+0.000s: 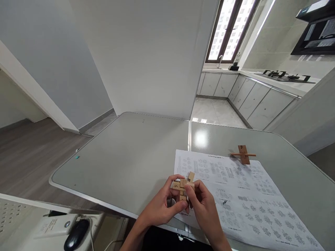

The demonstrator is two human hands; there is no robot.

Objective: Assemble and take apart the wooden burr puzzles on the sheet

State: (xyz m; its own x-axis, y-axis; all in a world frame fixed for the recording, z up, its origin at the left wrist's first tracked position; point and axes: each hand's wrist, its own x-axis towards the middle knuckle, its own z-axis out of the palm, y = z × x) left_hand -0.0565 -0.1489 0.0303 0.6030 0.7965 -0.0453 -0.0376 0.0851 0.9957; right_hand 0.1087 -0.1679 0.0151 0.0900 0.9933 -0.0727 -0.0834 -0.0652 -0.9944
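Note:
A small wooden burr puzzle (183,184), made of crossing light-wood pieces, is held between both hands just above the table's near edge. My left hand (163,205) grips it from the left, fingers behind and thumb at its lower end. From the right, my right hand (205,205) pinches it with the thumb pressed on its front. One piece sticks out at the upper right. Dark marks show on some of the pieces. The fingers hide parts of the puzzle.
A printed sheet (230,218) with rows of puzzle diagrams lies under and right of my hands. Beyond it stands a crossed wooden piece (244,155) with a rod. The grey table (117,167) has a centre seam. A black mouse (76,234) lies lower left.

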